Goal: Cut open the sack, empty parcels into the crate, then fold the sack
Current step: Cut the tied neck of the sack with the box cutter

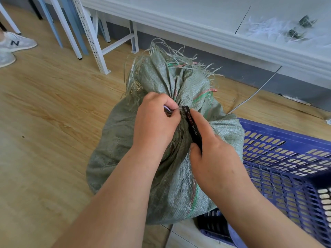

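Two hands worked at the tied neck of the sack, which stood upright on the floor, touching the crate at its right. The left hand pinched a thin white tie at the neck. The right hand gripped a black knife, tip at the tie. Beyond, frayed strands topped the sack; a white surface stood behind.

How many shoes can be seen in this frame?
2: one grey shoe with an N logo at the left edge on the wooden floor, and a second shoe just below it, cut off by the frame. Others may lie outside the view.
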